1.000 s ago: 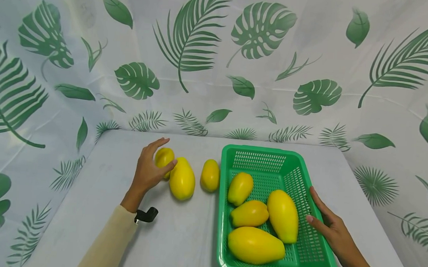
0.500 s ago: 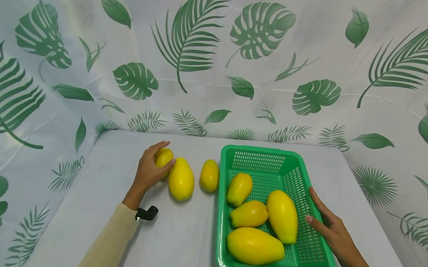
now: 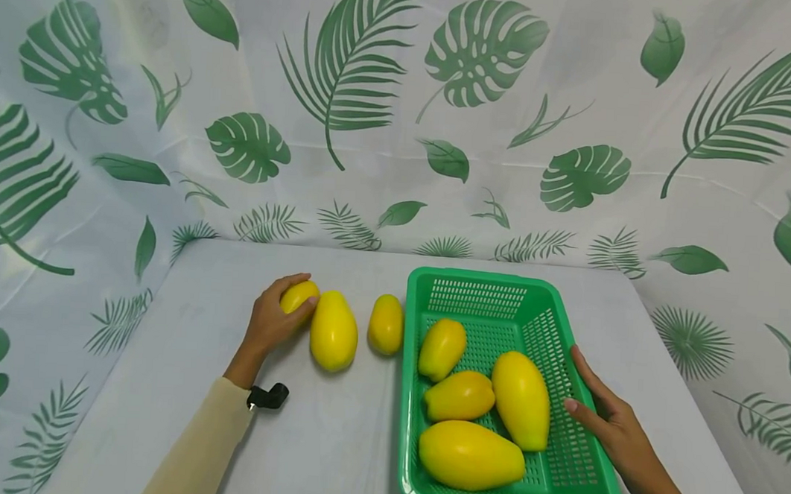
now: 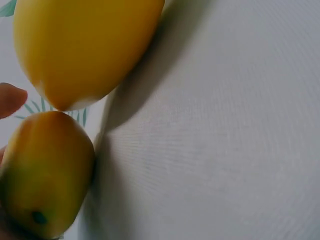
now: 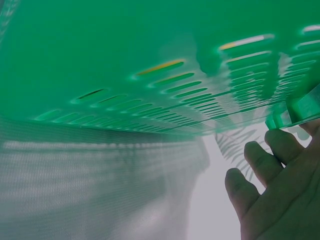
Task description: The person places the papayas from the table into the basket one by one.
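Note:
My left hand [image 3: 276, 318] curls round a small yellow papaya [image 3: 297, 296] at the left of the table, thumb on its near right side. In the left wrist view this small papaya [image 4: 47, 175] shows a dark stem spot, its upper end right by a larger papaya [image 4: 90, 45]. That larger papaya [image 3: 333, 332] lies just right of the hand in the head view. On the right, my right hand [image 3: 617, 426] holds the side rim of a green basket [image 3: 409, 397], thumb over the rim. The right wrist view shows its other fingers [image 5: 262, 162] loosely extended outside the perforated wall.
Another small papaya [image 3: 386, 325] lies close to the basket's left wall. Inside the basket are two small papayas, one upright [image 3: 442, 349] and one sideways [image 3: 460, 396], and two large ones [image 3: 522, 400] [image 3: 470, 455]. A leaf-print sheet [image 3: 480, 169] hangs behind the white table [image 3: 331, 452].
My left hand has closed in round the small papaya and come slightly nearer; the fruit has tilted to the side. The right hand and basket look unchanged.

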A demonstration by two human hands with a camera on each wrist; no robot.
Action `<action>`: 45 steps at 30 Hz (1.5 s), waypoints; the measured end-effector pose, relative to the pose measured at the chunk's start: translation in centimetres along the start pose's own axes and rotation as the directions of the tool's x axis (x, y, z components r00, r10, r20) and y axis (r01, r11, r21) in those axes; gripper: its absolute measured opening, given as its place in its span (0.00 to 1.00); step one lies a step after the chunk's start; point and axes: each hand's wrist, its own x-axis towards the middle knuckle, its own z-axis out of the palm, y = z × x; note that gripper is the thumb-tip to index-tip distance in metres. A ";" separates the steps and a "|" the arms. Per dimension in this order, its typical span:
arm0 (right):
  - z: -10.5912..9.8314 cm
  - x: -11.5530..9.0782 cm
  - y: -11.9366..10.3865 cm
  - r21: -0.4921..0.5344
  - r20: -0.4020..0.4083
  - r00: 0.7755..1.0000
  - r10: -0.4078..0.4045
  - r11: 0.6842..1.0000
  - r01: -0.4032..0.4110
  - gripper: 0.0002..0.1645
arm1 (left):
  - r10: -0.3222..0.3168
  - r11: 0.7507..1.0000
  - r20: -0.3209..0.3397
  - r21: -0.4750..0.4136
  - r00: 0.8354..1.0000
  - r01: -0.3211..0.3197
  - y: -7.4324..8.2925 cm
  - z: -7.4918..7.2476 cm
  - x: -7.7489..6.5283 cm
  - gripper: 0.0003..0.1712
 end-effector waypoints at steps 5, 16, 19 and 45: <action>0.0 0.0 -0.1 0.014 0.005 1.000 -0.001 1.000 0.001 0.45 | 0.005 1.000 -0.003 -0.011 1.000 -0.005 -0.4 -0.1 -0.1 0.33; -0.1 0.0 -0.5 0.007 0.006 1.000 0.013 1.000 -0.013 0.45 | -0.016 0.999 -0.008 -0.033 1.000 0.016 -0.6 -0.1 -0.1 0.35; 0.0 0.1 -0.7 0.015 0.001 1.000 0.019 1.000 -0.019 0.45 | -0.021 0.999 -0.022 -0.036 1.000 0.020 -0.5 -0.2 -0.3 0.35; 0.3 -0.1 -0.5 0.029 -0.005 1.000 0.021 0.999 -0.021 0.45 | 0.206 0.970 -0.108 -0.110 0.973 -0.218 7.2 -0.8 -0.7 0.33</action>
